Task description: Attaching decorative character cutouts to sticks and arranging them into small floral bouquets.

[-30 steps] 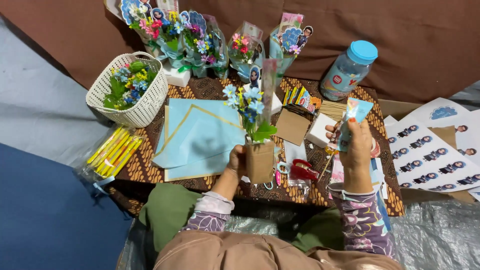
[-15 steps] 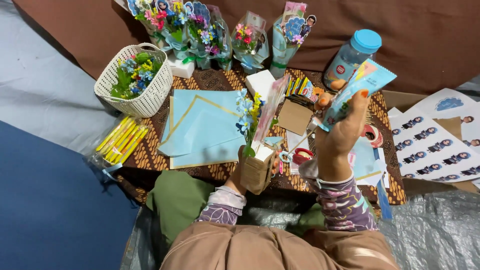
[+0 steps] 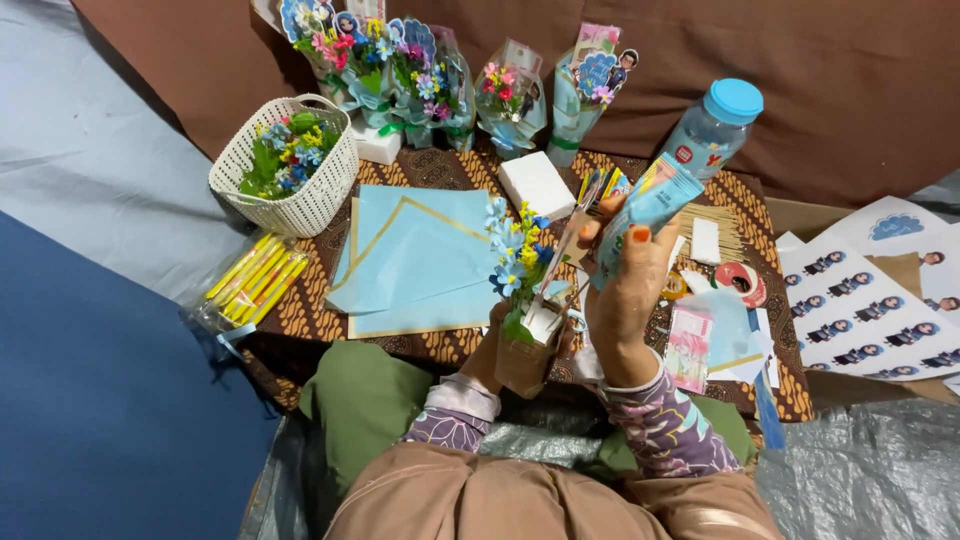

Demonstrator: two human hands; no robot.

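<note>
**Small bouquet held over a crowded craft surface**

The left hand [image 3: 497,345] is wrapped around the base of a small bouquet [image 3: 520,290]: blue and yellow paper flowers standing upright in a brown paper wrap, held just above the near edge of the surface [image 3: 320,310], in front of the person's lap. The right hand [image 3: 625,290] is raised beside the flowers, its fingers pinched on a light blue card [image 3: 650,205] that tilts up and to the right; a thin stick seems to run from near the fingers down toward the bouquet, though where it ends is hard to tell.

To the left lie light blue wrapping sheets [image 3: 415,255] with gold edges, and farther left a white basket [image 3: 290,165] of loose flowers and a packet of yellow sticks [image 3: 245,280]. Finished bouquets [image 3: 400,65] line the far edge, with a white foam block [image 3: 537,183] and a blue-capped bottle [image 3: 712,125] nearby. Printed cut-out sheets [image 3: 860,310] lie at the right.

Risks, as I judge them: the bouquet is gripped only at its base, so a squeeze could crush the wrap or tip the flowers. The card is pinched lightly and could slip among the clutter below. The raised right forearm could sweep the small pieces near the tape roll [image 3: 742,282] off the surface.
</note>
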